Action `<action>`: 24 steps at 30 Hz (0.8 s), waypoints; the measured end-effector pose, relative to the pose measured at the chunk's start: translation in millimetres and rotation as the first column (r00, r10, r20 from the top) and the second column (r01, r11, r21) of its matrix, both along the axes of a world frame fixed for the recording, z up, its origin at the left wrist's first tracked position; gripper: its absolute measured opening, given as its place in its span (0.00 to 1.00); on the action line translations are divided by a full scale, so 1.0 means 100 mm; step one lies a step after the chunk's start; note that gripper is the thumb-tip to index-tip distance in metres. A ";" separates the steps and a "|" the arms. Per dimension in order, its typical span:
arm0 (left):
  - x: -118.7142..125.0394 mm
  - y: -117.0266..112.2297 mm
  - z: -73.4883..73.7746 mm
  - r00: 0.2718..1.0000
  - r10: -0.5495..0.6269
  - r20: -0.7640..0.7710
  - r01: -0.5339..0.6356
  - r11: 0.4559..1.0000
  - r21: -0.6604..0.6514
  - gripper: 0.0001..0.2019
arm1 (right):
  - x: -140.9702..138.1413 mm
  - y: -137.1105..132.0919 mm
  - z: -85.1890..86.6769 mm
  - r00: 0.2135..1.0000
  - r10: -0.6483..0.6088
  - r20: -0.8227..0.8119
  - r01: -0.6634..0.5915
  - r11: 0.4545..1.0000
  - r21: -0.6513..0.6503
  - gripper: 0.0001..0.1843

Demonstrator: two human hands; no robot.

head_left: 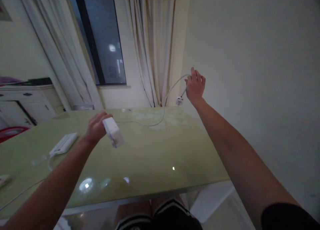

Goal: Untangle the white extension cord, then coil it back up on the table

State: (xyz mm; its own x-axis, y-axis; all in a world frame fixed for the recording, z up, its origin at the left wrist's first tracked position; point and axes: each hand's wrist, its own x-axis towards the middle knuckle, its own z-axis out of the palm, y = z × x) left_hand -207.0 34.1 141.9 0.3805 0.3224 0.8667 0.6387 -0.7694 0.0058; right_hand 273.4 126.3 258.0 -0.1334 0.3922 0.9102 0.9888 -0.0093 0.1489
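Observation:
My left hand is closed round a white block that looks like a power strip, held above the table with one end toward me. From behind it, a thin white cable runs over the tabletop and curves up to my right hand. That hand is raised near the wall and pinches the cable; some of its fingers are spread. Just below it dangles the cable's plug, with its pins showing. The grip of my left fingers is partly hidden by the block.
The glossy green table stretches in front of me. Another white power strip lies on it at left, and a cable crosses the near left. A pale wall stands at right, with curtains behind the table.

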 end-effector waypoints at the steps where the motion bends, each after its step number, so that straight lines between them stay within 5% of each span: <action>1: 0.06 -0.06 -0.12 0.999 -0.021 -0.035 0.023 0.999 0.042 0.14 | 0.04 -0.06 -0.06 0.998 -0.011 0.058 0.016 0.995 -0.095 0.28; 5: 0.26 -0.29 -0.60 0.965 -0.098 -0.241 0.116 0.991 0.060 0.10 | 0.06 -0.32 -0.40 0.983 -0.019 0.184 0.119 0.824 -0.554 0.29; 8: 0.32 -0.38 -0.89 0.940 -0.112 -0.324 0.112 0.994 -0.019 0.09 | -0.04 -0.47 -0.67 0.997 -0.026 0.069 0.066 0.732 -0.678 0.33; 11: 0.35 -0.38 -1.07 0.906 -0.103 -0.409 0.017 0.978 -0.208 0.10 | -0.22 -0.57 -0.96 0.962 0.010 -0.273 -0.222 0.611 -0.760 0.36; 14: 0.45 -0.32 -1.16 0.898 -0.078 -0.433 -0.128 0.895 -0.427 0.12 | -0.50 -0.61 -1.32 0.709 0.026 -0.705 -0.632 0.466 -0.619 0.34; 17: 0.64 -0.22 -1.21 0.935 -0.061 -0.349 -0.172 0.785 -0.596 0.11 | -0.87 -0.59 -1.74 0.381 0.090 -0.920 -0.834 0.464 -0.299 0.31; 19: 0.81 -0.15 -1.22 0.964 -0.060 -0.260 -0.132 0.740 -0.659 0.12 | -1.15 -0.55 -2.01 0.236 0.123 -0.964 -0.868 0.473 -0.152 0.28; 21: 1.01 -0.10 -1.21 0.991 -0.006 -0.134 -0.088 0.722 -0.686 0.15 | -1.42 -0.51 -2.24 0.166 0.117 -0.979 -0.853 0.514 -0.084 0.26; 24: 1.34 -0.06 -1.14 0.986 0.133 0.098 -0.027 0.717 -0.696 0.21 | -1.70 -0.50 -2.45 0.199 0.071 -0.977 -0.786 0.607 -0.116 0.21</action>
